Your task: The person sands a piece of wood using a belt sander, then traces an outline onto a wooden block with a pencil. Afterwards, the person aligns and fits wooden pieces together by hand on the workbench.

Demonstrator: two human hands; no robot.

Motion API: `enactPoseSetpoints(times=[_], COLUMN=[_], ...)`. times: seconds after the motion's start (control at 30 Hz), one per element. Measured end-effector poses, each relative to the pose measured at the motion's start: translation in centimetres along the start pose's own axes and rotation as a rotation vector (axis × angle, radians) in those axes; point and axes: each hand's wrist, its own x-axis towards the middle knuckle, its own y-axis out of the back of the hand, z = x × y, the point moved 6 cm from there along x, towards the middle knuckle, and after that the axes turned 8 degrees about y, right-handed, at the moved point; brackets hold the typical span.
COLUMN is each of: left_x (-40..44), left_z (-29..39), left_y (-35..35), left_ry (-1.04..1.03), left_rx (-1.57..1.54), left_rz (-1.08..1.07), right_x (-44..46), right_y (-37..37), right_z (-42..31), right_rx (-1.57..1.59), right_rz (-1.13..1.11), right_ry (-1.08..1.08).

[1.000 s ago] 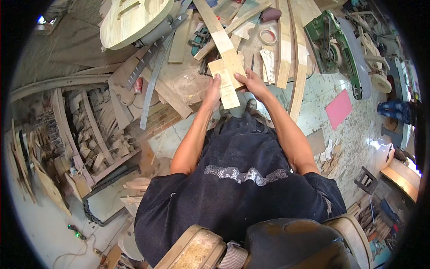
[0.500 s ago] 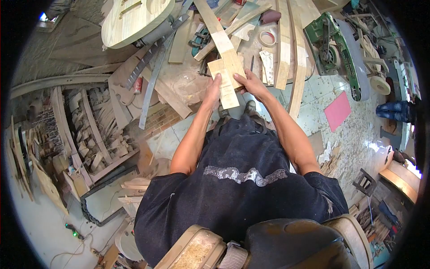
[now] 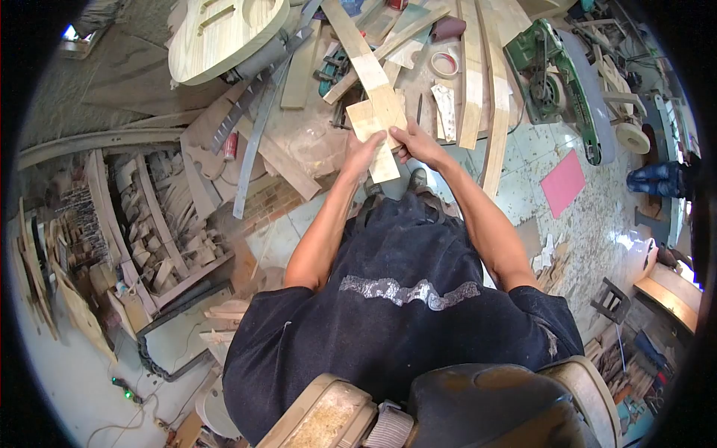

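Note:
A short flat wooden board (image 3: 385, 169) is crossed by the end of a long wooden strip (image 3: 366, 66) that reaches away over the workbench. My left hand (image 3: 363, 154) is closed on the short board, its thumb pressed on top near the crossing. On the other side, my right hand (image 3: 418, 145) pinches the near end of the long strip with its fingers curled under. The two thumbs lie close together. The undersides of both pieces and several fingertips are hidden.
A guitar-shaped wooden body (image 3: 224, 37) lies at the upper left. Tape roll (image 3: 444, 65), pencil (image 3: 420, 109) and more wood strips (image 3: 473, 89) are on the bench. A green belt sander (image 3: 549, 82) stands right. A person's jeans (image 3: 653, 181) show at the far right.
My left hand has shifted right, its thumb now farther over the board toward the crossing. My right hand's fingers have curled in more. The wooden pieces have barely moved.

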Motion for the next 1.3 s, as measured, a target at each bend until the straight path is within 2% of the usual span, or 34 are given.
enactPoseSetpoints(times=[0.17,0.27,0.37,0.57,0.67,1.3], left_x=[0.3,1.2,1.9,-2.1,-2.6,-1.8], left_z=[-0.2,-1.4,-2.0,2.5,3.2,2.1], left_y=[0.4,0.5,-0.1,-1.8,-1.3,1.3], left_ry=[-0.003,0.091,0.129,0.093,0.084,0.083], left_rx=[0.067,-0.214,-0.337,-0.245,-0.235,-0.237], left_rz=[0.056,-0.098,-0.239,-0.339,-0.257,-0.187], right_x=[0.0,-0.3,-0.6,-0.6,-0.4,-0.6], right_y=[0.0,0.0,-0.1,-0.5,-0.8,-2.3], right_z=[-0.1,-1.0,-1.4,-1.6,-1.2,-1.3], right_rx=[0.039,0.047,0.029,0.03,0.065,0.075], right_rz=[-0.038,-0.045,-0.031,-0.042,-0.048,-0.055], right_ry=[-0.028,-0.06,-0.069,-0.036,-0.059,-0.1])
